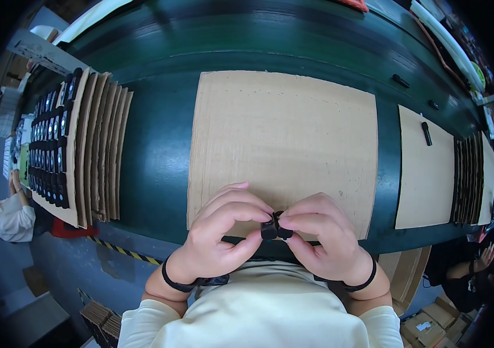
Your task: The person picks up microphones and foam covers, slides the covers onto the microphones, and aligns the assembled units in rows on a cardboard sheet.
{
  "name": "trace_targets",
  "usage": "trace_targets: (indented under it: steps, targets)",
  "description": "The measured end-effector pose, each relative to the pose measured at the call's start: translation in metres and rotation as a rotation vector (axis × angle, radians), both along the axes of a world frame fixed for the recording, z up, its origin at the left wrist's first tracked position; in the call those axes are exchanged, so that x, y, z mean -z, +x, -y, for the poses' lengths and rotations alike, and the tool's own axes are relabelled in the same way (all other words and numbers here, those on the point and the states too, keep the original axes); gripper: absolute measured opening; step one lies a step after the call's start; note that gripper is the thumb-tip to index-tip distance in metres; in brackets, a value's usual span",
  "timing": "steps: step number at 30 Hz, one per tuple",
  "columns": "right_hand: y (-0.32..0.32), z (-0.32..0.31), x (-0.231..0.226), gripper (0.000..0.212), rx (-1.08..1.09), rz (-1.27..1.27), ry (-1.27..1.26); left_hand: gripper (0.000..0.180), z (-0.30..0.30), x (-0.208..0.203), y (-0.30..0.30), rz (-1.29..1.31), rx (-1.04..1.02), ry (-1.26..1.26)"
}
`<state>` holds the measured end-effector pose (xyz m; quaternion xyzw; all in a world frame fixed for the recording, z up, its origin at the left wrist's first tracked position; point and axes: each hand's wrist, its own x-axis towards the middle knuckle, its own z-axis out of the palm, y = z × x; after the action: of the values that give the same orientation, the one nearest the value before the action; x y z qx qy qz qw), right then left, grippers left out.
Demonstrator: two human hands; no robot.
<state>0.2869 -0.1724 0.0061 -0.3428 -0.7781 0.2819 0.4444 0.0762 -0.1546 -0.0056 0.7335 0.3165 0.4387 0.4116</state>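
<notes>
left hand point(223, 226) pinches a small black item point(268, 231) between thumb and fingertips; right hand point(331, 235) pinches its other side, fingers bent. one piece or two pressed together, i can't tell. i have it held up over the near edge of the bench point(154, 145), about mid-length, by the near edge of a flat cardboard sheet point(281, 139). bench's left end: i see stacked cardboard point(102, 151) with rows of black parts point(50, 156). toward the right end: second cardboard sheet point(423, 174), black tube point(426, 133) on it, two dark pieces point(400, 80) past its far edge.
</notes>
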Motion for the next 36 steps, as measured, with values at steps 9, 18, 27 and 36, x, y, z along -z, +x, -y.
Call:
trace_targets:
  steps: [9,18,27,36]
  targets:
    - [-0.008,-0.023,-0.031,0.033,-0.057,0.129,-0.058,0.028,-0.040,-0.032,-0.035,-0.267,-0.057,0.379]
    - [-0.026,-0.091,-0.051,0.023,-0.077,0.303,-0.369,0.022,-0.127,-0.011,-0.068,-0.410,-0.278,0.542]
    - [-0.048,-0.164,-0.018,0.020,0.008,0.596,0.031,0.021,-0.168,0.022,-0.061,-0.550,-0.206,0.691]
    - [-0.047,-0.170,0.016,0.029,-0.073,0.788,0.215,0.026,-0.171,0.028,-0.072,-0.499,-0.045,0.473]
